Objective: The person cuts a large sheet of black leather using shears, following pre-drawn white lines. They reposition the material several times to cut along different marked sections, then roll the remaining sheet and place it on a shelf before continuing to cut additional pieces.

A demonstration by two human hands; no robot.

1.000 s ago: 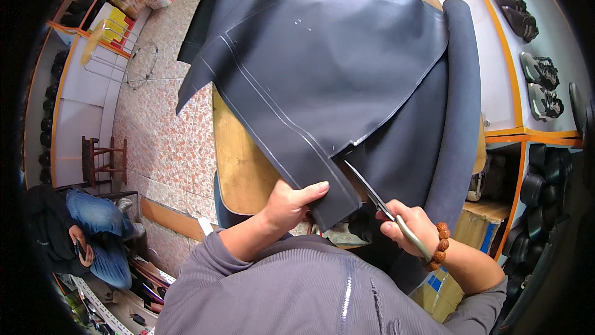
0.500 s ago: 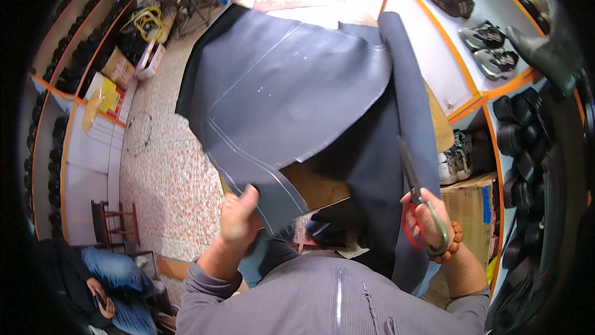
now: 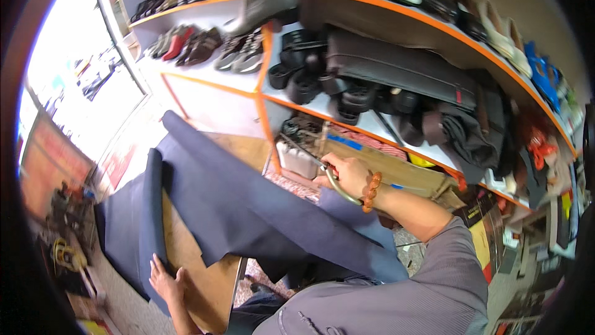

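My left hand [image 3: 166, 282] lies with fingers apart on a rolled or folded dark blue-grey sheet [image 3: 153, 211], at the left part of the wooden table [image 3: 201, 291]. The sheet looks like leather or a similar material, and no chalk lines show on it now. A larger dark piece [image 3: 248, 205] stretches from the table's far side toward my body and hangs over the near edge. Out to the right, my right hand [image 3: 350, 177] is closed round a pair of scissors [image 3: 335, 184]. The blades point away to the far left; the red handle is hidden.
Shelves with orange edges [image 3: 372, 1] run along the right, carrying shoes, black soles and a dark folded case [image 3: 396, 65]. Below them stands a cardboard box [image 3: 372, 161] beside a white container [image 3: 296, 160]. A bright doorway [image 3: 68, 44] is at the far left.
The view has swung right. My left hand has let go of the chalk-marked sheet's near corner and now rests on a rolled sheet. The scissors have moved out toward the shelves.
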